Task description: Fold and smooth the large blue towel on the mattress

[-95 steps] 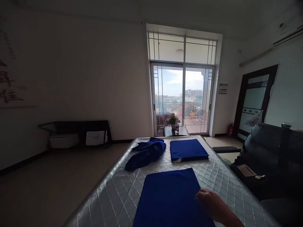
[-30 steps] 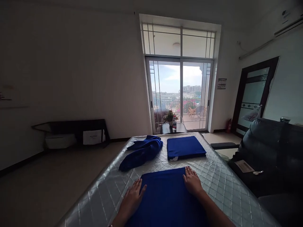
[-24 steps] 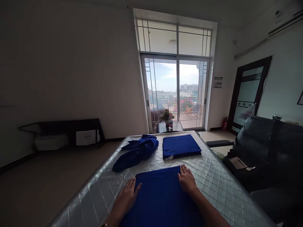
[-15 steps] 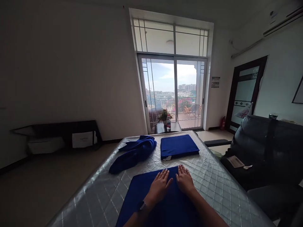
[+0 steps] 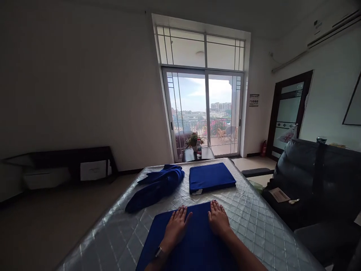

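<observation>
A dark blue cloth (image 5: 197, 241), laid out flat, spreads in front of me over the quilted silvery mattress (image 5: 259, 226). My left hand (image 5: 176, 226) rests palm down near its far edge, fingers stretched out and thumb apart. On the far right corner lies my right hand (image 5: 218, 218), also flat with its fingers extended. Neither hand grips anything. Just beyond sits a neatly folded blue cloth (image 5: 211, 176) with a small white tag at its near edge. To its left, a crumpled blue cloth (image 5: 160, 186) lies in a loose heap.
A black leather armchair (image 5: 318, 177) stands at the right, with a card (image 5: 279, 195) on it. Behind the mattress, a small dark table (image 5: 207, 153) carries a potted plant (image 5: 194, 140) and a bottle (image 5: 199, 147). A low dark shelf (image 5: 73, 154) is by the left wall.
My left hand has slid leftward over the flat cloth, widening the gap between my hands. My right hand stays near the far right corner. The view has shifted slightly.
</observation>
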A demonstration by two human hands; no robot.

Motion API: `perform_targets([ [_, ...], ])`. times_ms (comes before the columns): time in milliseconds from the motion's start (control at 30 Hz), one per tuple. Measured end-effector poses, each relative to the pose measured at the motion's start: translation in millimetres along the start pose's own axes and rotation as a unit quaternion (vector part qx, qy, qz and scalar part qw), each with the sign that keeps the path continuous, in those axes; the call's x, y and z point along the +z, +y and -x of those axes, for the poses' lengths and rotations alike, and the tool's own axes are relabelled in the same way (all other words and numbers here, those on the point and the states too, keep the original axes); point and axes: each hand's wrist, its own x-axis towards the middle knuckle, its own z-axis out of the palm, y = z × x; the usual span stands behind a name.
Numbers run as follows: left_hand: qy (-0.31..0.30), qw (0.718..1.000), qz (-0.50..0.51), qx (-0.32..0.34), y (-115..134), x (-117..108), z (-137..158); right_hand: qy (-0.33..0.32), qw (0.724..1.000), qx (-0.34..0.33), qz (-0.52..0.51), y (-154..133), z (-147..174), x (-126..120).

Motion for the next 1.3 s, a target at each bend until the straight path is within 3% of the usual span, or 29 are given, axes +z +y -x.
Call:
perform_targets([
  [133, 0.016, 0.998, -0.017, -0.067, -67.5, -14.2, 23.7, -0.001, 1.000, 0.002, 0.000, -1.3, 1.2, -0.9],
  [267, 0.006, 0.993, -0.011, -0.115, -97.0, -21.8, 37.4, 0.001, 1.000, 0.001, 0.011, -1.3, 0.5, -3.1],
  [433, 0.019, 0.984, 0.060, -0.166, -98.1, -28.6, 33.9, 0.012, 1.000, 0.006, -0.018, 8.7, -4.7, -10.9],
  [600, 0.086, 0.975, 0.106, -0.174, -110.3, -37.0, 28.2, 0.055, 0.997, 0.026, -0.057, 21.2, -13.8, -19.2],
  [867, 0.129, 0.964, 0.147, -0.183, -117.9, -46.6, 29.4, 0.101, 0.991, 0.067, -0.063, 17.0, -36.0, -29.3],
  [1067, 0.145, 0.951, 0.190, -0.194, -118.3, -47.3, 25.0, 0.146, 0.982, 0.083, -0.092, 14.8, -35.5, -20.7],
  [1300, 0.138, 0.929, 0.281, -0.198, -118.6, -52.0, 25.3, 0.149, 0.969, 0.058, -0.188, 24.2, -37.0, -11.8],
])
